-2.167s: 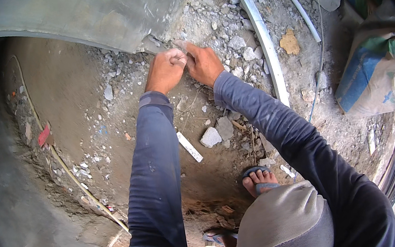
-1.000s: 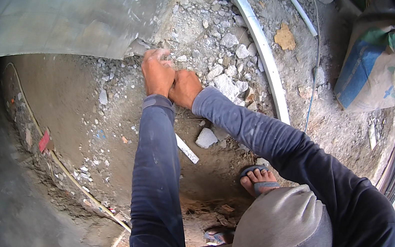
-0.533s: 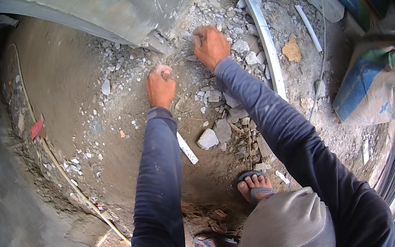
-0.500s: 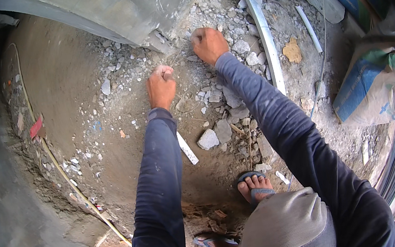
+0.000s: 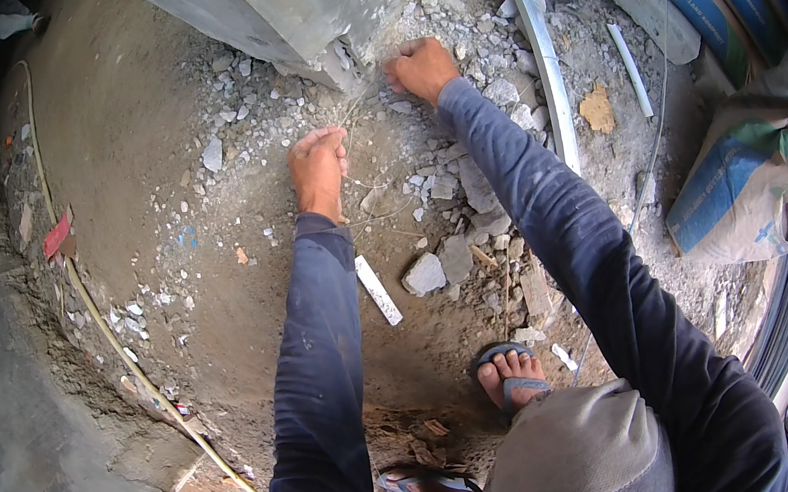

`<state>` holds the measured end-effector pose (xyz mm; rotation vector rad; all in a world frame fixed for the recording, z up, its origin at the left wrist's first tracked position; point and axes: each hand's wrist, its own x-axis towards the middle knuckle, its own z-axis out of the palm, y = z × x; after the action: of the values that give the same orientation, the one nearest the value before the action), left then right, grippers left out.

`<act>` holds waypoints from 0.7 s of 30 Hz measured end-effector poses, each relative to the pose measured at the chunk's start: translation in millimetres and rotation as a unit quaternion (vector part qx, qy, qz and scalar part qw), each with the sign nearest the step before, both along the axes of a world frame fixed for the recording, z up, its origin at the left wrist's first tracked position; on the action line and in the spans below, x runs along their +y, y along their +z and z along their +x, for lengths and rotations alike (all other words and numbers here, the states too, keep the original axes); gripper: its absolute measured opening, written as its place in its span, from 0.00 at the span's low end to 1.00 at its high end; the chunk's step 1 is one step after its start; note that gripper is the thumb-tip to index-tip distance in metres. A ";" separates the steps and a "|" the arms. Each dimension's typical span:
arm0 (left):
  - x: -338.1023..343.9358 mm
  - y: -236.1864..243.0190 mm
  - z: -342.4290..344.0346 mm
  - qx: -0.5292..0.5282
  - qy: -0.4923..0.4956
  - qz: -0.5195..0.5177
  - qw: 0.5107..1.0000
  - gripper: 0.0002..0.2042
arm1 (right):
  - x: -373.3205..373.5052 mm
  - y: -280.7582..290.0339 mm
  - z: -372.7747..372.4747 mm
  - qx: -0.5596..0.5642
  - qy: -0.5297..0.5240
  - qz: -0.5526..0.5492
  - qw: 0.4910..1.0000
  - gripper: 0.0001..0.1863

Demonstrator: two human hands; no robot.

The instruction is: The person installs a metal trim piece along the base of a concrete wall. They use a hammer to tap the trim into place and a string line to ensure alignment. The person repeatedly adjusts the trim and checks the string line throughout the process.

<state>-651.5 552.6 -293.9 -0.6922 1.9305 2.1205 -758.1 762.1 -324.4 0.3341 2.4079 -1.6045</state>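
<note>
My left hand (image 5: 319, 170) is closed over the dirt, its fingers pressed together on a thin pale string (image 5: 358, 183). Loose curls of the string trail over the ground beside that hand. My right hand (image 5: 425, 68) is bent into a pinch farther off, close to the lower corner of a grey concrete column (image 5: 299, 2). Whatever lies in its fingertips is hidden; a faint strand runs on the ground between the hands. Broken rubble (image 5: 498, 90) lies around the right hand.
A metal bar (image 5: 546, 74) and a white pipe (image 5: 631, 70) lie to the right, near cement bags (image 5: 719, 190). A pale hose (image 5: 96, 308) runs along the left. Concrete chunks (image 5: 423, 275) and a white strip (image 5: 377, 291) lie nearer my sandalled foot (image 5: 513, 375).
My right hand has shifted slightly right and away from me. My left hand stays nearly in place, its fingers turned more to the right. The view has shifted a little.
</note>
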 end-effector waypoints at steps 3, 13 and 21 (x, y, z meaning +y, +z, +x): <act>2.5 2.1 4.1 -0.024 -0.019 -0.035 0.999 0.08 | -2.5 10.6 0.8 -0.014 -0.009 -0.027 0.999 0.12; -1.1 3.9 4.2 -0.012 -0.011 -0.064 0.998 0.08 | -4.0 17.0 -0.6 -0.041 -0.029 -0.104 0.993 0.09; -15.2 -17.3 3.9 0.049 0.010 -0.118 0.992 0.06 | -10.3 17.0 5.2 -0.032 -0.047 -0.147 0.987 0.09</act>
<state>-647.6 537.4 -311.2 -0.6627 2.2614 1.9904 -752.9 751.8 -307.5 0.4418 2.0948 -1.9262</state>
